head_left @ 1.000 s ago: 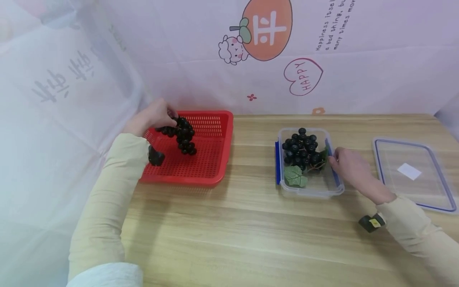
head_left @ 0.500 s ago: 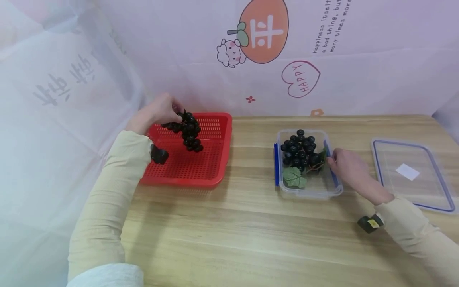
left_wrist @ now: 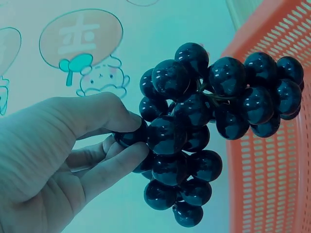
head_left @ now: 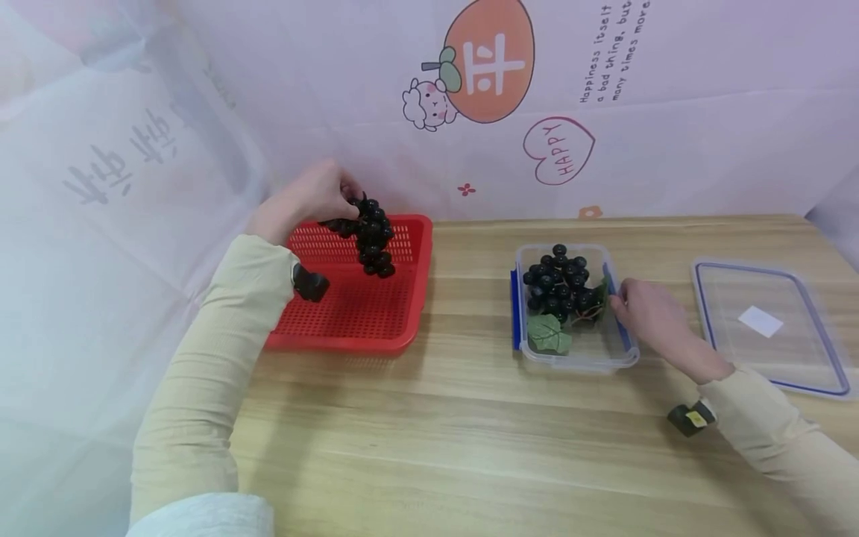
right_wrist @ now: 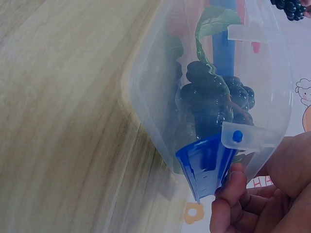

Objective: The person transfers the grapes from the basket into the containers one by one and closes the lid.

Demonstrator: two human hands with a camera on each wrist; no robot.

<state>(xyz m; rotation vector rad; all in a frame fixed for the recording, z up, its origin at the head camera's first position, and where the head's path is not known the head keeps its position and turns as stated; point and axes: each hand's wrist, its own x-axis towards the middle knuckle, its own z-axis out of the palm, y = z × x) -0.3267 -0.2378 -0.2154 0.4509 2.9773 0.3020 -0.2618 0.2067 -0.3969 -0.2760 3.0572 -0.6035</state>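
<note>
My left hand [head_left: 315, 195] pinches a bunch of dark grapes [head_left: 373, 240] between thumb and fingers, above the red basket [head_left: 424, 291]. In the left wrist view the thumb and fingertips press on one grape at the side of the bunch [left_wrist: 170, 133], and the rest hangs free. On the table stands a clear plastic food container [head_left: 577, 364], lidless, holding another bunch of dark grapes [head_left: 553, 287] with a green leaf [head_left: 549, 333]. At its right side, my right hand [head_left: 654, 317] pinches the blue latch [right_wrist: 206, 162] with thumb and finger.
The container's clear lid [head_left: 798, 358], with a blue seal and a white label, lies flat at the right. A printed cloth [head_left: 376, 112] hangs behind the wooden table [head_left: 429, 447]. Bare wood separates the basket from the container.
My left hand has raised the grape bunch and carried it right, from lower inside the basket to above its back part. The right hand stays at the container's side.
</note>
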